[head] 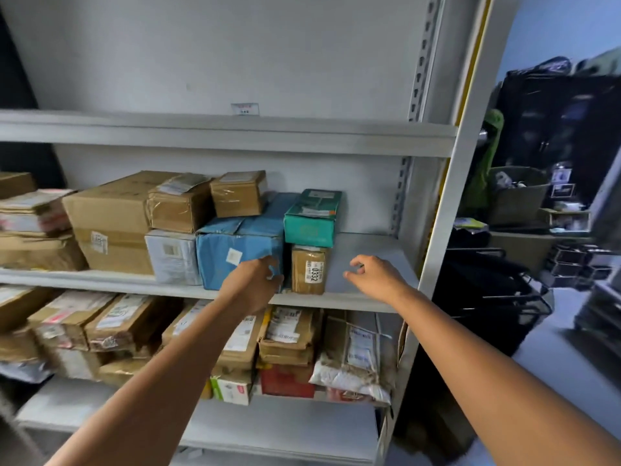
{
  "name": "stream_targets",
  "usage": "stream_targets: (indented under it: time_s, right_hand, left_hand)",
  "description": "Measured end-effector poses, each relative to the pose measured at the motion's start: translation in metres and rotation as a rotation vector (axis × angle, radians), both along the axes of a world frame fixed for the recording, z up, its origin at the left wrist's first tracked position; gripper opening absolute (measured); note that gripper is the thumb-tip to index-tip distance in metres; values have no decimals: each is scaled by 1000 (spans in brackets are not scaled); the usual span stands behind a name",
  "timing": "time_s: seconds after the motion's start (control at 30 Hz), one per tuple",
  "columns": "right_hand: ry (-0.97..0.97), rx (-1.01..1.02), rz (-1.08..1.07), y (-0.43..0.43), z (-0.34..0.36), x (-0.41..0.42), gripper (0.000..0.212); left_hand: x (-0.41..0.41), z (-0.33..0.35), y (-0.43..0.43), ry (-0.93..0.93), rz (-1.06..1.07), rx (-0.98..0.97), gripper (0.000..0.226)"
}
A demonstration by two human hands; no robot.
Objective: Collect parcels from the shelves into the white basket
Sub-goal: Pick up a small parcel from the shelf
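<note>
Grey shelf (363,260): brown parcels (111,227), blue parcel (240,245)

black mesh cart (497,290), green cloth (487,163) (hanging), grey bin (517,205) beside dark cabinet (554,129)

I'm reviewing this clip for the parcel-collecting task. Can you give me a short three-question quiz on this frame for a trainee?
1. True or false: the right hand is holding a parcel.
2. Which parcel is the left hand on?
A) the blue cardboard box
B) the white plastic-wrapped parcel
C) the red box
3. Fill in: the teal carton sits on a small brown taped box whose label reads ____.

Key: 1 false, it hovers over bare shelf with nothing in it; 2 A, at its lower right corner; 3 0332.
</note>
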State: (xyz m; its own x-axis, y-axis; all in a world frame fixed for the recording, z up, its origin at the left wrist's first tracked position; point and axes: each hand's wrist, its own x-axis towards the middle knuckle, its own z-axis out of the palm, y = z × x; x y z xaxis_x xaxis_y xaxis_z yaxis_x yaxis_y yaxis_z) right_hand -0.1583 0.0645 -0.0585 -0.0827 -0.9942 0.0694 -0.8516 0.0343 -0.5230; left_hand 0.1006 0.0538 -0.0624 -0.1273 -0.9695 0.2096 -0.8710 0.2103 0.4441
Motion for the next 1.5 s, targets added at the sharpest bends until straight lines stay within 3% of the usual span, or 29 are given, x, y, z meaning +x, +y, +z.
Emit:
stream_targets:
  time_s: [0.17, 0.37, 0.63, 0.77, 0.93, 1.33, 1.5]
  right_hand:
    - [-165, -103, -39, -28, 18, -5, 48]
    - [-372, -215, -103, -59, 38, 3, 34]
    - [-665, -99, -131, -88, 42, 19, 45]
    - [-802, 3, -96, -93, 41, 31, 37]
    - [-979, -37, -89, -95, 40, 35, 29]
    - [-1001, -67, -15, -63, 29, 26, 24]
    - [-948, -126, 3, -33, 23, 25, 23]
  left_hand:
    - [-18, 24, -8, 166, 24, -113, 37]
    - [-25, 39, -29, 256, -5, -188, 47]
    - [-34, 41, -55, 135, -69, -155, 53]
    - [-36, 41, -64, 66, -73, -119, 54]
    - [-40, 43, -66, 123, -91, -114, 54]
    - [-46, 28, -56, 563, -26, -66, 52]
    - [-51, 23, -37, 714, -32, 25, 36]
